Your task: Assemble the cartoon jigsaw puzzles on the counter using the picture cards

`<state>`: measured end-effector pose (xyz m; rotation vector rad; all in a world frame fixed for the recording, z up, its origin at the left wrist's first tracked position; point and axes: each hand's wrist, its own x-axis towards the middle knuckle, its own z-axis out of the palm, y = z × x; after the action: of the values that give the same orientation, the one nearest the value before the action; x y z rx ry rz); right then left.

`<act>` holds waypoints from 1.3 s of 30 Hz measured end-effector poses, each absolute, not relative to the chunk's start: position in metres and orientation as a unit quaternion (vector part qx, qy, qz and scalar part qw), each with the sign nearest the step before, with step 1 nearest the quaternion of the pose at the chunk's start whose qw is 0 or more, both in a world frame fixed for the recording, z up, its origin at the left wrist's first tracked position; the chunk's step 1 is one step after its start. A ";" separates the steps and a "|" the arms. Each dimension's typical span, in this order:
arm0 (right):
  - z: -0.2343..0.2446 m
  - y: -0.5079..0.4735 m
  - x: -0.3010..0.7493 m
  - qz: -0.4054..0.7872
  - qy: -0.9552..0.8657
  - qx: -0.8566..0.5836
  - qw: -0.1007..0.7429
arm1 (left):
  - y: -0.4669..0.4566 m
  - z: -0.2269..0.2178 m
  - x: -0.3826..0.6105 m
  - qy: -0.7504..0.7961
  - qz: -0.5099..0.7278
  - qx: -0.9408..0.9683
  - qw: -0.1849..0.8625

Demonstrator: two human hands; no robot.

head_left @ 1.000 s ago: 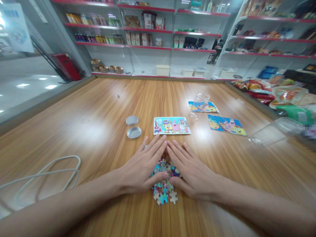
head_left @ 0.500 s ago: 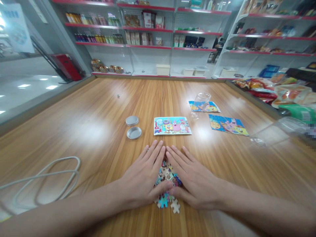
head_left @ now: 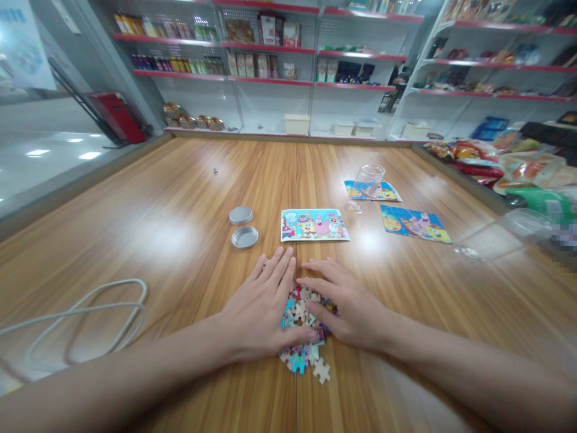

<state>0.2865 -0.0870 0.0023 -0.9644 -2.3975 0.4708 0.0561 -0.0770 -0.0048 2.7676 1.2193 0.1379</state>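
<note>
A heap of small colourful jigsaw pieces point(head_left: 305, 337) lies on the wooden table point(head_left: 180, 204) right in front of me. My left hand point(head_left: 261, 304) lies flat against the heap's left side, fingers stretched out and together. My right hand point(head_left: 345, 304) rests on the heap's right side with its fingers curled over the pieces; whether it grips any I cannot tell. A few loose pieces stick out below both hands. Just beyond my fingertips lies a cartoon picture card point(head_left: 314, 225).
Two round metal lids point(head_left: 244, 226) sit left of the card. Two more cartoon cards point(head_left: 415, 223) and a clear plastic jar point(head_left: 368, 179) lie to the right. A white cable point(head_left: 81, 319) loops at the left. Snack packets point(head_left: 505, 162) crowd the right edge; shop shelves stand behind.
Both hands slid a little toward me, dragging the heap closer. My right hand went from flat and stretched to curled over the pieces; more pieces now show between the hands.
</note>
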 end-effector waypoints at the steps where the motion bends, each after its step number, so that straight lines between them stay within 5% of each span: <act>1: 0.001 -0.086 0.285 0.173 -0.880 -0.355 0.264 | -0.077 -0.005 0.056 0.401 0.050 0.913 0.056; 16: 0.002 -0.078 0.293 0.188 -0.842 -0.394 0.316 | -0.063 -0.004 0.051 0.331 0.231 0.902 0.155; 27: 0.001 -0.065 0.298 0.315 -0.741 -0.478 0.350 | -0.052 0.004 0.055 0.332 0.328 0.844 0.264; 31: -0.001 -0.058 0.301 0.200 -0.751 -0.497 0.385 | -0.039 -0.003 0.050 0.353 0.386 0.840 0.144; 34: 0.001 -0.059 0.301 0.135 -0.799 -0.460 0.363 | -0.032 -0.006 0.045 0.342 0.315 0.884 0.036; 39: 0.006 -0.068 0.297 0.119 -0.852 -0.398 0.319 | -0.038 -0.001 0.045 0.324 0.297 0.898 0.023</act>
<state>0.2970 -0.0685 0.0055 -1.0466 -2.2404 0.3133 0.0452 -0.0382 -0.0010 2.7814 1.0020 0.9187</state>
